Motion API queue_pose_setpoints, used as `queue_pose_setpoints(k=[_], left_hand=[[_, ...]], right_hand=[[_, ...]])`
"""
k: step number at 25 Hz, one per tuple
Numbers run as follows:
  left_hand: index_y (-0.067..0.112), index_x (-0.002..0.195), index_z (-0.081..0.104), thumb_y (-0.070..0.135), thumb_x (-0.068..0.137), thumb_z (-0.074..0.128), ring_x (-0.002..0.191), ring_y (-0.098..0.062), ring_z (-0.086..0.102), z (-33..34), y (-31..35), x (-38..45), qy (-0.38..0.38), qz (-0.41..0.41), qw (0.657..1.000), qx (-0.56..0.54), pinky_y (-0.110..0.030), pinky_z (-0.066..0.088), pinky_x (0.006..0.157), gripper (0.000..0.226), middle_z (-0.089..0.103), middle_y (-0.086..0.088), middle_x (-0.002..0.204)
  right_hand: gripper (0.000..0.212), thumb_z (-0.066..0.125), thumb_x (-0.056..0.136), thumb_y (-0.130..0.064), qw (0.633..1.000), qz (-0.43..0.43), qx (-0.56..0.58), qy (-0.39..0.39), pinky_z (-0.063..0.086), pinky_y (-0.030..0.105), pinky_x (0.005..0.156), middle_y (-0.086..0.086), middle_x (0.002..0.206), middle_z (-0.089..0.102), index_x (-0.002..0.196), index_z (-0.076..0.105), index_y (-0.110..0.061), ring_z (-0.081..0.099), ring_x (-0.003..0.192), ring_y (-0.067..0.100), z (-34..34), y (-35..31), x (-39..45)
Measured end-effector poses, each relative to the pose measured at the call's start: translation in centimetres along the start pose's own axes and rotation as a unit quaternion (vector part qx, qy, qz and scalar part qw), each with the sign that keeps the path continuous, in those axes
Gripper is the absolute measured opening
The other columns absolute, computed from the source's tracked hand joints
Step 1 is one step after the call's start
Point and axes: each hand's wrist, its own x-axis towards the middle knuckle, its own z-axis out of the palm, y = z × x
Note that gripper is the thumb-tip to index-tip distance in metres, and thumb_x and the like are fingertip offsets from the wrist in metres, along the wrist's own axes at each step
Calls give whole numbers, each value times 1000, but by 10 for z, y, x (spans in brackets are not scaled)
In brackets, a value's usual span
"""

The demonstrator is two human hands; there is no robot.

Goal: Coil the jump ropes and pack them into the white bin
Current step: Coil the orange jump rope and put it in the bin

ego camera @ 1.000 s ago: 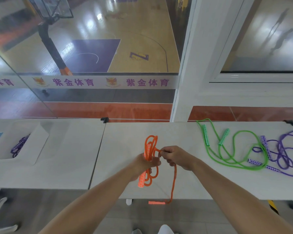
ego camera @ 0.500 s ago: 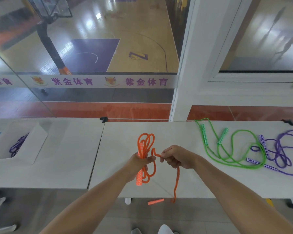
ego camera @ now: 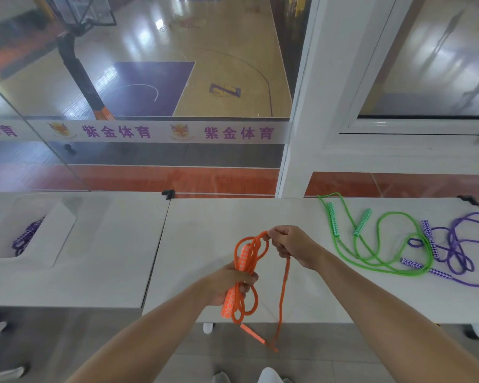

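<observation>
My left hand [ego camera: 230, 283] grips a bundle of orange jump rope [ego camera: 250, 252] loops together with one patterned orange handle, held above the table's front edge. My right hand [ego camera: 291, 246] pinches the rope's free strand at the top of the loops. That strand hangs down past the table edge, and the second orange handle [ego camera: 253, 334] dangles below. A green jump rope [ego camera: 382, 244] lies loose on the table to the right, tangled with a purple jump rope [ego camera: 459, 250]. The white bin [ego camera: 47, 244] stands at the far left with a coiled purple rope [ego camera: 25, 236] inside.
Two light grey tables [ego camera: 205, 222] meet side by side with a seam between them. A glass wall and a white pillar [ego camera: 310, 106] rise right behind them. Shoes and table feet show on the floor below the front edge.
My right hand has lifted the free strand up to the top of the loops. The dangling handle has risen and swung left. My left hand has dropped slightly with the bundle.
</observation>
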Motion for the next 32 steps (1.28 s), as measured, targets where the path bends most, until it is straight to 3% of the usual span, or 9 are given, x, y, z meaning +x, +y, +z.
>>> queue_pose_setpoints(k=[4,8,11,16,18,20,23,25,32], left_hand=[[14,99,60,20,91,74,62,-11,50,-1,5,-4,-17,-10,998,67,-27,50,71,18,57,-1,76],[14,87,58,21,94,72,58,-14,54,-1,4,-1,-16,17,997,-74,-29,54,64,17,56,-4,70],[16,81,57,21,87,73,40,-7,50,-30,16,3,98,51,964,-240,-22,50,44,18,51,2,56],[13,75,54,21,97,66,36,-11,49,-102,34,-13,296,135,906,-272,-22,47,39,26,50,1,53],[8,81,60,19,99,63,44,-12,56,-121,34,-20,319,161,890,-284,-25,51,46,22,59,-4,63],[4,90,66,14,99,62,50,-11,60,-122,31,-20,298,156,901,-274,-24,52,49,14,65,-7,74],[10,92,64,10,97,64,44,-6,54,-92,23,-8,239,121,936,-227,-21,48,45,5,62,-2,72],[12,91,60,17,94,69,44,-7,51,-64,19,1,198,104,955,-192,-24,50,48,10,60,1,68],[5,101,61,29,86,79,61,-25,56,-15,17,15,134,126,973,-143,-41,52,67,33,55,-11,81]], right_hand=[[28,47,106,-25,992,-19,-94,88,37,19,56,-7,62,50,101,70,-10,41,55,6,7,10,5],[33,50,103,-37,970,-33,-202,130,38,17,62,-14,71,56,101,70,-12,52,66,3,4,17,10],[41,58,96,-50,962,-8,-240,127,41,23,62,-5,68,57,86,69,-12,53,64,10,-19,32,10],[28,61,98,-38,962,3,-237,136,36,25,57,-4,63,53,86,70,-14,47,59,12,-47,54,0],[23,56,101,-29,966,23,-182,180,36,25,56,-7,60,49,91,71,-14,44,56,13,-57,65,-5],[23,50,103,-20,973,57,-84,210,35,27,53,-5,58,41,96,69,-9,38,51,13,-52,73,-6],[25,41,106,-12,984,74,30,157,28,26,48,-1,59,34,101,61,1,31,46,11,-14,67,-1],[25,40,106,-13,994,62,32,83,27,26,47,-2,59,35,97,62,-4,30,46,10,19,51,0],[27,42,99,-16,973,30,-215,-73,38,21,51,-7,70,52,93,69,-18,44,57,10,65,16,-7]])
